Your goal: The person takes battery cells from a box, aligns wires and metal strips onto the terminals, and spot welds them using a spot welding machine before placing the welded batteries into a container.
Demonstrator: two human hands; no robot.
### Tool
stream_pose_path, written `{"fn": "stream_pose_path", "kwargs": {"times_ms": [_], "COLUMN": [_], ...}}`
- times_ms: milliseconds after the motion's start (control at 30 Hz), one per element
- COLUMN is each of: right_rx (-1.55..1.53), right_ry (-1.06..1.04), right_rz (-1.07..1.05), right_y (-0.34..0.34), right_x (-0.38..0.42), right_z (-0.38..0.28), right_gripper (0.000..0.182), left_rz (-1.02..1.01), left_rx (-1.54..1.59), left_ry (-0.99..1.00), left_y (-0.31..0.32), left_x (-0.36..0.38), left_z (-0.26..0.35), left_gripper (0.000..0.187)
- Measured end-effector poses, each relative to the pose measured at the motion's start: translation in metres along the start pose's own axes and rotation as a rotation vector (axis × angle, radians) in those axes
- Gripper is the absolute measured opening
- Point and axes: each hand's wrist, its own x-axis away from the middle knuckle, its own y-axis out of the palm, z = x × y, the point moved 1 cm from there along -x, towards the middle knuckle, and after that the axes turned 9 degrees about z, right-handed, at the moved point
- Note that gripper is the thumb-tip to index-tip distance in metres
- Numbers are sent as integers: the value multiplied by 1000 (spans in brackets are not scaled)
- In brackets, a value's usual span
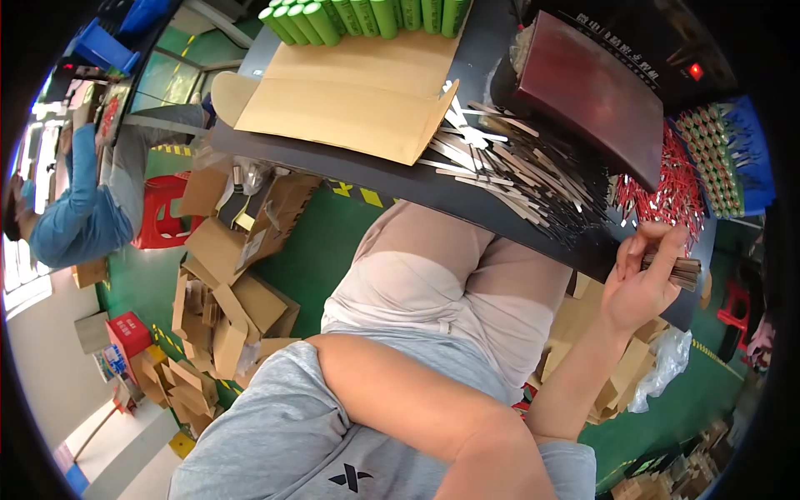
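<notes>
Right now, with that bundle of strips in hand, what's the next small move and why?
Probably square up the bundle of metal strips held in the right hand, since its ends stick out unevenly past the fingers, above the table edge near the loose strip pile.

Thin metal strips [517,179] look dull silver on the matt black tabletop [392,179]; the cardboard flap [350,100] is plain brown paperboard; green cells [367,17] shine glossy
</notes>
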Motion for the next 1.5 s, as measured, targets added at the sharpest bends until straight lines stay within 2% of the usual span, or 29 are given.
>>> {"fn": "stream_pose_path", "kwargs": {"times_ms": [333, 767, 1500], "right_rx": [-29, 9, -22], "right_ry": [-4, -48, -55], "right_rz": [-4, -41, -59], "right_y": [1, 1, -3], "right_x": [1, -1, -4], "right_z": [1, 1, 2], "right_gripper": [41, 45, 43], "left_rz": [87, 92, 163], "left_rx": [-67, 59, 24], "left_ry": [-188, -93, -196], "left_y": [-19, -2, -25], "left_x": [14, 13, 15], "left_z": [22, -15, -12], "left_gripper": [130, 114, 87]}}
